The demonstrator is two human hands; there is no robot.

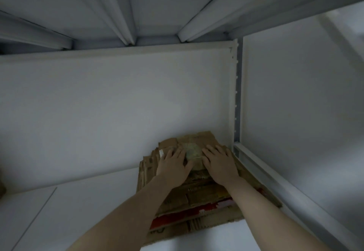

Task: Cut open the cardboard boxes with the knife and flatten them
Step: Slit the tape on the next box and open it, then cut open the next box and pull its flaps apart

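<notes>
Location: inside a white metal shelf bay, dim light. A stack of flattened cardboard lies on the shelf board, pushed into the far right corner against the back wall and just beside the right rail.

Stack: several brown sheets laid flat, edges uneven, the lower sheets reaching nearer the camera than the upper ones. A red printed sheet shows partway down at the near edge. A pale greenish patch sits on the top sheet, possibly tape or a label; the light is too poor to say which.

Left hand: palm down, fingers spread and flat on the top sheet, left of the patch. It grips nothing.

Right hand: palm down, fingers extended and flat on the top sheet, right of the patch. It grips nothing.

The hands lie side by side, close but apart, with both bare forearms reaching in from the lower edge over the stack.

Overhead: underside of the upper shelf, ribbed. A slotted upright stands at the right rear corner.
</notes>
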